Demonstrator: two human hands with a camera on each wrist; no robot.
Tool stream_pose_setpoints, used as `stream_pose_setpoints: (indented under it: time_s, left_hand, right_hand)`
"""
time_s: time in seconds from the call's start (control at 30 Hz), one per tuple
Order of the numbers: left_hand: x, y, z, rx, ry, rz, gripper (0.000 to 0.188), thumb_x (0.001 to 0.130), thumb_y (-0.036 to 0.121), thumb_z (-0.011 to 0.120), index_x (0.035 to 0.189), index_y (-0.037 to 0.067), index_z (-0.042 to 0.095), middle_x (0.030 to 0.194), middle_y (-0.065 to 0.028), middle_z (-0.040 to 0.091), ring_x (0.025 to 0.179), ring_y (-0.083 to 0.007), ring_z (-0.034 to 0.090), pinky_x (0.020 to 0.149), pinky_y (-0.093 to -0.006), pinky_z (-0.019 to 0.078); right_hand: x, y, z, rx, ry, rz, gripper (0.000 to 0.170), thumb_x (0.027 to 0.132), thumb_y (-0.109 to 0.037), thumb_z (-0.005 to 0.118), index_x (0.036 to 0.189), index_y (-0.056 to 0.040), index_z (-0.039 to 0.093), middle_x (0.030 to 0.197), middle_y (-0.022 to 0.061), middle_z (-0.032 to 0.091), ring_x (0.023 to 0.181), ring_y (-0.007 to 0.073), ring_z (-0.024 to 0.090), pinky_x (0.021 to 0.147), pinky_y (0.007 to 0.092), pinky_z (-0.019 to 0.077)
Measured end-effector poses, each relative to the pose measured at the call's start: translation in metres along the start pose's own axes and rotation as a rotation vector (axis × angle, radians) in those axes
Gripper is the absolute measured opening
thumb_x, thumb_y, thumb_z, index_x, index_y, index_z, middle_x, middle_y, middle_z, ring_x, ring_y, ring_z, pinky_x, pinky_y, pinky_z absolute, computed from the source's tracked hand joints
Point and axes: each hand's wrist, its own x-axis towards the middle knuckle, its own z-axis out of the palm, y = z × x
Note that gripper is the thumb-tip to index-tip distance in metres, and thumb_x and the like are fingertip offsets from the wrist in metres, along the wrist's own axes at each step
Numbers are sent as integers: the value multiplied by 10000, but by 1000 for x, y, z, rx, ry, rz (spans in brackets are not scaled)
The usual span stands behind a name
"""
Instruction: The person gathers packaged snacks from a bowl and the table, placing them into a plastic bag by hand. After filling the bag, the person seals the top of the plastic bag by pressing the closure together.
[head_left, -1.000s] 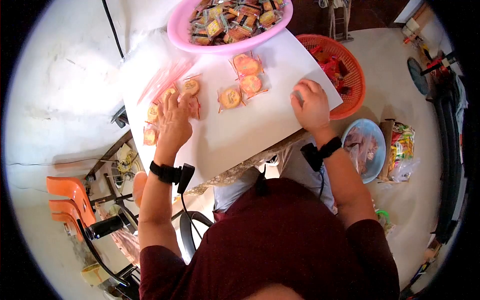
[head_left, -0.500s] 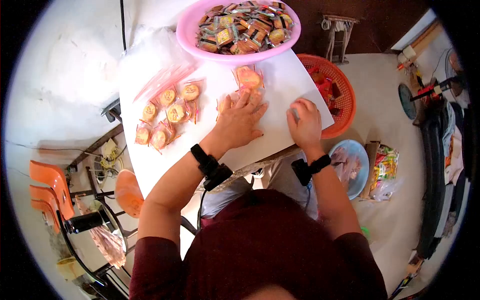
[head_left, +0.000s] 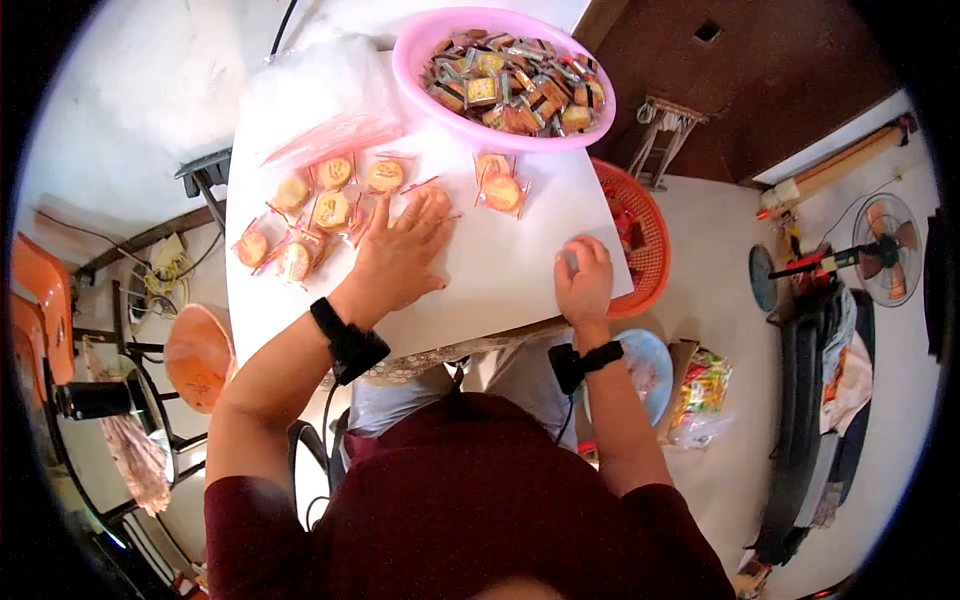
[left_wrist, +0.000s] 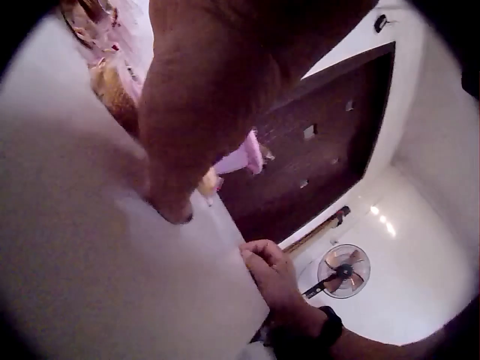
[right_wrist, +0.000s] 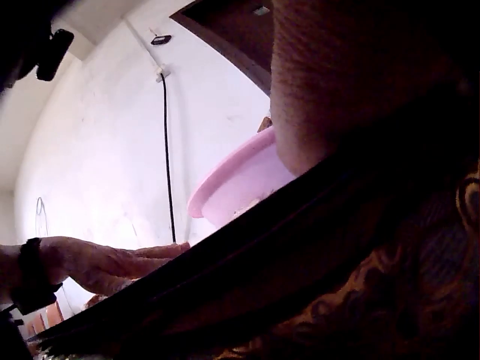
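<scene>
Round biscuits in clear, crinkly wrappers under a spread hand

On the smooth white tabletop [head_left: 490,300], the left hand [head_left: 400,255] lies flat, fingers apart, over part of a cluster of round biscuits [head_left: 331,210] in glossy, red-edged film, their print too small to read. The right hand [head_left: 585,285] rests near the edge, fingers loosely bent. Beyond sits an oval pink plastic basin [head_left: 408,75] of wrapped snacks [head_left: 545,95]; beside the table, a perforated orange basket [head_left: 655,230]

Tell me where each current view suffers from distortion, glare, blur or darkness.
Head: fisheye bend, black corners; the white tabletop and clear plastic look washed out. Left wrist: soft and grainy, the left hand shadowed, bright spots on the pale wall. Right wrist: lower right very dark, the pink basin well lit.
</scene>
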Motion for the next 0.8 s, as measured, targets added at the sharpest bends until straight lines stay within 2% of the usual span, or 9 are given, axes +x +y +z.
stream_pose_setpoints:
  time_s: [0.13,0.17,0.27,0.37,0.47,0.57,0.67,0.8]
  left_hand:
    - [-27,29,-10,-87,-77,40,868,742,598,685,1442,148,439,1523,-120,368,1424,-295,305,1132,-591,205]
    - [-36,35,-7,-134,-48,87,870,749,606,678,1438,130,443,1519,-140,368,1421,-318,309,1122,-597,228]
    - [-54,55,2,-292,-74,75,875,752,598,681,1440,116,436,1522,-160,358,1422,-339,304,1110,-606,250]
    - [-62,66,14,-358,-16,47,890,755,574,693,1467,127,398,1531,-187,328,1428,-355,288,1109,-619,246]
    - [-61,67,11,-367,-15,26,907,756,544,710,1487,135,364,1538,-187,312,1431,-361,279,1114,-622,235]
    - [-61,66,10,-374,-13,24,893,755,532,717,1479,135,376,1535,-182,322,1429,-363,282,1118,-618,230]
    - [-61,67,12,-355,8,29,872,751,522,723,1462,134,400,1519,-180,347,1423,-359,295,1113,-614,238]
    - [-63,65,10,-353,31,39,834,764,493,718,1450,127,415,1514,-181,355,1420,-353,303,1110,-608,245]
  right_hand:
    - [8,4,-4,-12,-101,-29,238,826,-191,670,1002,-36,630,1096,159,609,1063,370,555,907,450,455]
    - [14,4,-6,-21,-139,-35,252,824,-197,676,1008,-33,628,1091,161,610,1064,373,555,908,448,455]
    - [50,-7,-2,167,-222,-6,324,810,-227,701,1048,-22,622,1088,163,611,1080,386,547,924,453,445]
    - [87,-48,13,131,-300,-158,426,805,-233,722,1159,-25,612,1164,189,600,1120,388,543,991,454,427]
    - [100,-59,54,10,-231,-330,539,804,-263,723,1271,-36,578,1242,207,559,1174,392,506,1020,455,413]
    - [109,-71,71,32,-216,-265,630,751,-268,766,1278,10,559,1304,219,518,1163,399,501,1028,461,404]
    - [115,-79,62,3,-366,-140,625,699,-280,795,1213,6,582,1267,209,514,1139,400,502,1009,459,414]
    - [111,-85,50,-22,-454,-116,512,640,-266,817,1029,-24,586,1132,183,533,1076,395,512,945,467,431]
